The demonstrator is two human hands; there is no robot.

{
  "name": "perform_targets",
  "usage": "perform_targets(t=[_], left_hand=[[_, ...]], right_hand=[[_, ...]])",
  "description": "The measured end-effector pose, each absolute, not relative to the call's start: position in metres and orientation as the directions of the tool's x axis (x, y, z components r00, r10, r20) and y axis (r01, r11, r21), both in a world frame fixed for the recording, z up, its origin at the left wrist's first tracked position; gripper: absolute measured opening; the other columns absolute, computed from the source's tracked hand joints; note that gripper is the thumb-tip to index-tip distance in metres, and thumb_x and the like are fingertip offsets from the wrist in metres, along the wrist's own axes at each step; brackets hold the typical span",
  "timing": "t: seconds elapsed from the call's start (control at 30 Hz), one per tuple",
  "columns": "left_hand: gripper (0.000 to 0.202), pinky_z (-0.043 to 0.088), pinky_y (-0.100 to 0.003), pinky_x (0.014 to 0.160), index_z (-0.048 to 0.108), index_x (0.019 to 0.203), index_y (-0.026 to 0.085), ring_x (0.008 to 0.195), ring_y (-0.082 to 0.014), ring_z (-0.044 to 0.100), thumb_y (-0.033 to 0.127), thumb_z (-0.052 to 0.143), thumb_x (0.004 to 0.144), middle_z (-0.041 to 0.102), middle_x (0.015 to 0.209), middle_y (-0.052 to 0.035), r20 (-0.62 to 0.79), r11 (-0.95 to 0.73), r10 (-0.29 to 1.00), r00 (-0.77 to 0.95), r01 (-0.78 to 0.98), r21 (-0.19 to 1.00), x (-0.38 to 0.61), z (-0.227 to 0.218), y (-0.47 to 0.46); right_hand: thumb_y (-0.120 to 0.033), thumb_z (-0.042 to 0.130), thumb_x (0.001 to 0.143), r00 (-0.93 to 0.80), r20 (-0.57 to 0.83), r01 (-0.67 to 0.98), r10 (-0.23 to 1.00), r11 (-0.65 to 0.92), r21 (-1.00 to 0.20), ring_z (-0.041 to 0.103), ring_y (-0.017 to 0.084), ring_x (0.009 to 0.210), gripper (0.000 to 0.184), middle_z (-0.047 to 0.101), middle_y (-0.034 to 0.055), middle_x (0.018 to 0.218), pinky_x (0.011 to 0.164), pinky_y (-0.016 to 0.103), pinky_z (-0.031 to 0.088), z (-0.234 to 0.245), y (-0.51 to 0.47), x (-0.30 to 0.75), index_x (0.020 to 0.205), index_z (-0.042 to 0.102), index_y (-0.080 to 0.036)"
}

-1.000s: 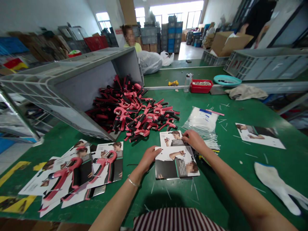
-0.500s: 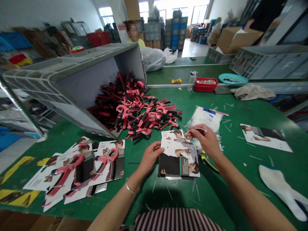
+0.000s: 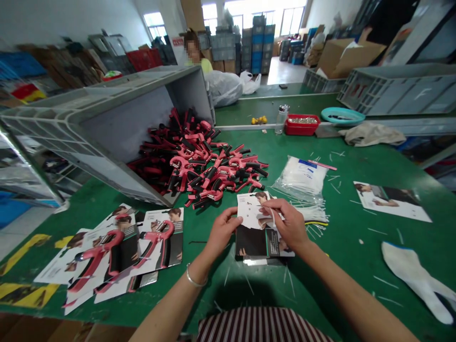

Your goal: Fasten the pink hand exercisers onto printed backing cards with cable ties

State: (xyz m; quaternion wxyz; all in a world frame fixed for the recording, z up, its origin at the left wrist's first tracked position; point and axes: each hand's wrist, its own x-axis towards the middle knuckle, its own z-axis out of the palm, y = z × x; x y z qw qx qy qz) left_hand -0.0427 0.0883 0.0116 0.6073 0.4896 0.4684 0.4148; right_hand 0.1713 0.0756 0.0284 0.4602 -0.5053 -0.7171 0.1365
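Two foreground hands, dozens of grips, one bag of ties, one red tub

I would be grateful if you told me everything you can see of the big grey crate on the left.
The grey crate looks like hard plastic, with ribbed outer walls, a thick rim and smooth inner faces. It lies tipped on its side on the green table, its open mouth turned rightward and toward the viewer. Pinkish-red and black hand grips are heaped in its lower part and spill out onto the table.
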Motion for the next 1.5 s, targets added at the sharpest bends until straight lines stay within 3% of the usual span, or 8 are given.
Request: perform_targets(t=[0.23,0.4,0.5,0.67,0.77,1.03,1.2,1.5], left_hand=[[0.041,0.042,-0.022,0.060,0.067,0.111,0.016,0.078,-0.0180,0.063,0.037,0.072,0.076,0.072,0.094,-0.0056,-0.178,0.192,0.956,0.234,-0.039,0.981,-0.042,0.013,0.090],[0.042,0.048,-0.027,0.073,0.066,0.117,0.017,0.083,-0.0186,0.064,0.035,0.070,0.079,0.069,0.113,-0.0076,-0.078,0.107,0.948,0.309,-0.077,0.991,-0.040,0.021,0.091],[0.042,0.049,-0.028,0.077,0.067,0.115,0.016,0.088,-0.0201,0.064,0.036,0.071,0.079,0.069,0.113,-0.0081,-0.037,0.072,0.940,0.338,-0.089,0.993,-0.040,0.034,0.103],[0.046,0.044,-0.021,0.050,0.066,0.111,0.014,0.062,-0.0135,0.061,0.051,0.057,0.087,0.070,0.094,-0.0084,-0.096,0.127,0.920,0.379,-0.058,0.990,-0.043,0.042,0.123],[0.038,0.036,-0.018,0.043,0.065,0.102,0.015,0.050,-0.0096,0.053,0.047,0.066,0.081,0.064,0.074,-0.0019,-0.131,0.136,0.928,0.348,0.009,0.991,-0.043,0.028,0.121],[0.012,0.041,-0.021,0.059,0.068,0.081,0.016,0.062,-0.0118,0.052,0.028,0.066,0.080,0.061,0.072,-0.0003,-0.076,-0.006,0.926,0.370,0.214,0.977,-0.064,0.007,0.093],[0.019,0.047,-0.027,0.081,0.074,0.094,0.020,0.088,-0.0199,0.061,0.030,0.059,0.088,0.067,0.097,-0.0075,-0.041,-0.097,0.808,0.588,0.202,0.974,-0.083,0.020,0.073],[0.027,0.043,-0.033,0.096,0.071,0.106,0.023,0.105,-0.0235,0.058,0.017,0.050,0.090,0.065,0.108,-0.0098,0.141,-0.358,0.811,0.567,0.291,0.887,-0.065,0.001,0.060]], right_hand=[[-0.030,0.048,0.097,-0.033,0.427,0.593,0.904,0.362,-0.719,0.065,0.024,0.098,0.018,0.070,0.0081,0.101,0.088,0.039,0.050,0.032,0.072,0.169,0.102,0.064,-0.025],[-0.028,0.052,0.094,-0.171,0.401,0.501,0.900,0.430,-0.751,0.060,0.024,0.108,0.017,0.068,0.0070,0.111,0.097,0.041,0.043,0.026,0.086,0.168,0.099,0.067,-0.025],[-0.034,0.059,0.090,-0.236,0.249,0.371,0.939,0.324,-0.870,0.061,0.023,0.100,0.014,0.068,0.0047,0.105,0.091,0.038,0.045,0.028,0.105,0.173,0.094,0.068,-0.023],[-0.041,0.069,0.081,-0.210,-0.019,0.093,0.977,0.000,-0.996,0.058,0.015,0.071,0.023,0.065,0.0000,0.082,0.066,0.026,0.044,0.032,0.131,0.178,0.090,0.065,-0.020],[-0.043,0.072,0.078,-0.225,-0.084,0.030,0.971,-0.080,-0.996,0.054,0.012,0.064,0.027,0.064,-0.0009,0.077,0.060,0.024,0.040,0.028,0.131,0.176,0.088,0.065,-0.019],[-0.045,0.072,0.077,-0.335,-0.143,0.120,0.931,-0.109,-0.987,0.054,0.013,0.069,0.030,0.065,0.0015,0.081,0.061,0.024,0.039,0.011,0.119,0.174,0.088,0.069,-0.017],[-0.045,0.072,0.075,-0.336,-0.192,0.165,0.922,-0.143,-0.976,0.055,0.013,0.069,0.031,0.066,0.0020,0.081,0.062,0.024,0.040,0.006,0.121,0.173,0.087,0.071,-0.017],[-0.047,0.078,0.068,-0.329,-0.293,0.092,0.898,-0.279,-0.956,0.057,0.014,0.069,0.035,0.067,0.0026,0.082,0.062,0.025,0.043,0.002,0.121,0.163,0.083,0.071,-0.016]])
